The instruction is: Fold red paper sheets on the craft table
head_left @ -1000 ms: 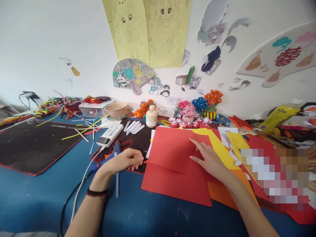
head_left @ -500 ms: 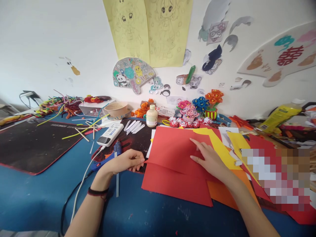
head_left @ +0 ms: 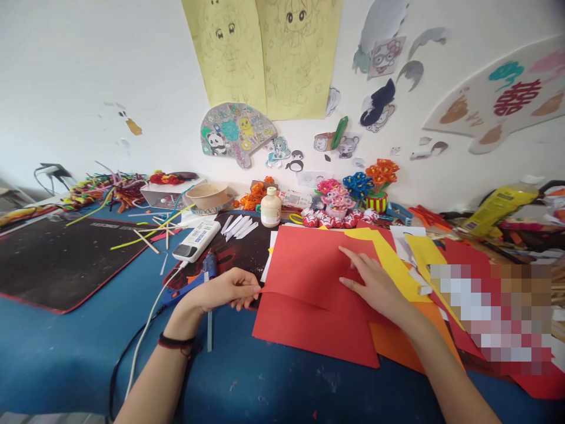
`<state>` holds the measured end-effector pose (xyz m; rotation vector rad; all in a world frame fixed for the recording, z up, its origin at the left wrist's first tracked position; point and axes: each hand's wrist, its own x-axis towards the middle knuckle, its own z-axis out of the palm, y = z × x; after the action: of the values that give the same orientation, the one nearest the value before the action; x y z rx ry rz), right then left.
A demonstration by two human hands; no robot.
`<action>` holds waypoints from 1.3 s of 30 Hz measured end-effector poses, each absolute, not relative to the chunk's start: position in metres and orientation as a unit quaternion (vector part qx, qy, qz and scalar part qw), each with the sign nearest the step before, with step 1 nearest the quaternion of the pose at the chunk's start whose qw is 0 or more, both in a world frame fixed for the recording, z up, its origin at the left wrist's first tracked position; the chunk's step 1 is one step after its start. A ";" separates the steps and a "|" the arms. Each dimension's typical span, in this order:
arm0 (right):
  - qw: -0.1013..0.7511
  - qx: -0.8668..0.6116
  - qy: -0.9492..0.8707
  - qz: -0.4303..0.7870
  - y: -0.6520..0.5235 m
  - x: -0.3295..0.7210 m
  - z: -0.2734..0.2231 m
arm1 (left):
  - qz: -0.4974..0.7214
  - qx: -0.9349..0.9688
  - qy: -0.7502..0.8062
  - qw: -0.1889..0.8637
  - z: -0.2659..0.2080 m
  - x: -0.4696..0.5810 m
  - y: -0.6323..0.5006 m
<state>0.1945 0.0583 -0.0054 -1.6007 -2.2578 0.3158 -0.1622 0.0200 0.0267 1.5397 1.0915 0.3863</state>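
My left hand [head_left: 233,288] pinches the lower left corner of the upper red paper sheet [head_left: 304,259] between thumb and fingertips. That corner is slightly raised, and its edge bows over a second red sheet [head_left: 309,338] lying beneath and nearer to me. Spread over the upper sheet's right side, my right hand [head_left: 373,285] is open, with fingers and thumb apart on the paper. Yellow paper [head_left: 397,265] and orange paper [head_left: 415,341] stick out from under the red sheets on the right. A blue glue gun [head_left: 189,285] lies just behind my left wrist.
A bottle [head_left: 271,207] stands behind the paper, beside white paper strips [head_left: 239,227]. A white power bank [head_left: 197,241] with a cable lies left. Pipe-cleaner flowers [head_left: 338,197] line the wall; a yellow bottle [head_left: 501,206] leans at right. A dark mat [head_left: 70,259] lies far left.
Almost nothing differs. My left hand, still pinching the corner, has shifted very slightly to the right; my right hand stays in place on the sheet.
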 end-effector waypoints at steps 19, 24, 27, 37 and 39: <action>0.191 -0.545 -0.807 0.126 0.063 0.201 -0.013 | 0.156 0.664 0.483 0.549 0.028 -0.163 0.022; 0.188 -0.544 -0.808 0.125 0.064 0.200 -0.014 | 0.155 0.672 0.474 0.548 0.028 -0.166 0.021; 0.189 -0.544 -0.808 0.122 0.064 0.201 -0.015 | 0.158 0.669 0.474 0.550 0.029 -0.167 0.021; 0.186 -0.547 -0.807 0.121 0.062 0.199 -0.012 | 0.160 0.678 0.480 0.534 0.032 -0.168 0.019; 0.187 -0.545 -0.808 0.120 0.062 0.199 -0.012 | 0.157 0.679 0.476 0.537 0.032 -0.167 0.019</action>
<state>0.1991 0.0621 -0.0117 -1.5343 -2.2755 0.3376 -0.1673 0.0192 0.0318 1.6154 1.1325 0.3742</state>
